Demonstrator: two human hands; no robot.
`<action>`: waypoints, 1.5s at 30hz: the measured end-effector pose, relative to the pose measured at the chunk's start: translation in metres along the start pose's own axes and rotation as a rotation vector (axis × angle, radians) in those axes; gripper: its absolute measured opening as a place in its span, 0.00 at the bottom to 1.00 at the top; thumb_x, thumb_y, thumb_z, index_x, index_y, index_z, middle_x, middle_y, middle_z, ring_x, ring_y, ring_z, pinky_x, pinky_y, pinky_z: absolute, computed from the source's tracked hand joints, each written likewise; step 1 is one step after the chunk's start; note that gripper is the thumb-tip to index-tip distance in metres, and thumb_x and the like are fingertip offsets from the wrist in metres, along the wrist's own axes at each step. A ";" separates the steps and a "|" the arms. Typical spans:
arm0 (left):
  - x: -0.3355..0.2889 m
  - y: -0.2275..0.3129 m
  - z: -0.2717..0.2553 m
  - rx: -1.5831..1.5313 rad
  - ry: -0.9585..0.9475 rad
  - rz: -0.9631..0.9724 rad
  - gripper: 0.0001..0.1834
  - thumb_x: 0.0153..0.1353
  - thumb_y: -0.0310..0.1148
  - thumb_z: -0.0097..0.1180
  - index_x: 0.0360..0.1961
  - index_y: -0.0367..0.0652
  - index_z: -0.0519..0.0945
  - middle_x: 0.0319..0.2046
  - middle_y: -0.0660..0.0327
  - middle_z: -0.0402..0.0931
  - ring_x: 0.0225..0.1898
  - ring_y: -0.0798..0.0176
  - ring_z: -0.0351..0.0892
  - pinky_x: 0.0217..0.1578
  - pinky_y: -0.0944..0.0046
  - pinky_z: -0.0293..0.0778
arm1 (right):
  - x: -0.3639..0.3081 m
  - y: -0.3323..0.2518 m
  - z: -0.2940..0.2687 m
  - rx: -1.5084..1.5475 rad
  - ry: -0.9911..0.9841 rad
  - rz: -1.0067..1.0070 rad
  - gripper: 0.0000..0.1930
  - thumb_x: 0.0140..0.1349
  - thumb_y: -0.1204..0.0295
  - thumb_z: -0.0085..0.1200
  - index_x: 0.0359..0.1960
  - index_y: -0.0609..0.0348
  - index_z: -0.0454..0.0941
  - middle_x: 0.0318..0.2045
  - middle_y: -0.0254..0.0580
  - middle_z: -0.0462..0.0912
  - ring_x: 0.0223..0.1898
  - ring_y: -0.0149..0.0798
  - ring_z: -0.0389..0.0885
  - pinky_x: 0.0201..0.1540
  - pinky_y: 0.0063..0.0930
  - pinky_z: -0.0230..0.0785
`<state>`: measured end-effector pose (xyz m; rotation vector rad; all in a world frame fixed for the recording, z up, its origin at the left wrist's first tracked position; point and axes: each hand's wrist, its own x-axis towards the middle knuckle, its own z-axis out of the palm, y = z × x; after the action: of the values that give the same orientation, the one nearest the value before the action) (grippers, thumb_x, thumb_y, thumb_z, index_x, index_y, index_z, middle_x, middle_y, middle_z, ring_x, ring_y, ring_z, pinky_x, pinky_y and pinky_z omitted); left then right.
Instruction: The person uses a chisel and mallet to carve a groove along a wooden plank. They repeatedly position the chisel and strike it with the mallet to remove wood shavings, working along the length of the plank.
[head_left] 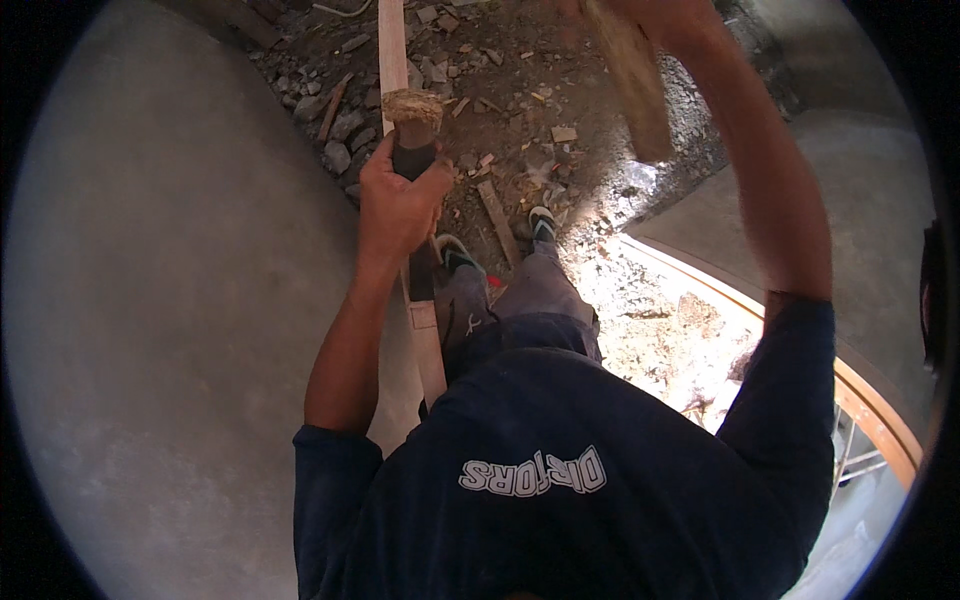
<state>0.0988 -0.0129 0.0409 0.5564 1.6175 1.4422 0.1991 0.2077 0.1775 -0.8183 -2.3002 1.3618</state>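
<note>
My left hand (402,205) is closed around the dark-wrapped handle of a chisel (413,107), whose wooden top is frayed and mushroomed. The chisel stands over a long pale board (427,350) that runs from the top of the view down to my waist. A dark patch on the board lies just below the hand; whether this is the blade or a slot I cannot tell. Raised at the upper right, my right hand (672,18) grips a thick piece of wood (638,90), blurred by motion and apart from the chisel.
Stones and wood scraps (345,130) litter the dirt ground ahead of my feet (543,222). A smooth grey wall (170,270) stands close on the left. On the right, a wooden frame edge (870,395) curves beside bright sunlit ground.
</note>
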 end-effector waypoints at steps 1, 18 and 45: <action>0.001 0.000 0.000 0.001 -0.002 -0.014 0.11 0.58 0.25 0.60 0.41 0.36 0.75 0.20 0.68 0.73 0.14 0.77 0.67 0.14 0.70 0.61 | -0.001 -0.003 -0.003 0.077 0.151 -0.027 0.23 0.74 0.50 0.43 0.43 0.61 0.75 0.24 0.36 0.78 0.21 0.30 0.78 0.25 0.28 0.73; 0.002 -0.010 -0.003 0.098 0.029 -0.065 0.10 0.57 0.27 0.60 0.41 0.38 0.75 0.18 0.68 0.71 0.14 0.76 0.66 0.14 0.69 0.63 | -0.019 0.036 0.045 -0.283 -0.551 0.114 0.29 0.71 0.47 0.47 0.50 0.67 0.77 0.30 0.48 0.83 0.27 0.39 0.84 0.30 0.35 0.81; 0.000 -0.012 -0.004 0.038 0.043 -0.045 0.11 0.57 0.26 0.59 0.41 0.37 0.75 0.17 0.67 0.71 0.12 0.75 0.65 0.12 0.68 0.62 | 0.005 0.054 0.026 -0.052 -0.157 0.034 0.22 0.71 0.51 0.47 0.43 0.61 0.76 0.22 0.39 0.78 0.20 0.34 0.79 0.26 0.31 0.74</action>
<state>0.0979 -0.0176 0.0294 0.5104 1.6839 1.4017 0.1972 0.2137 0.1175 -0.7957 -2.4609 1.4328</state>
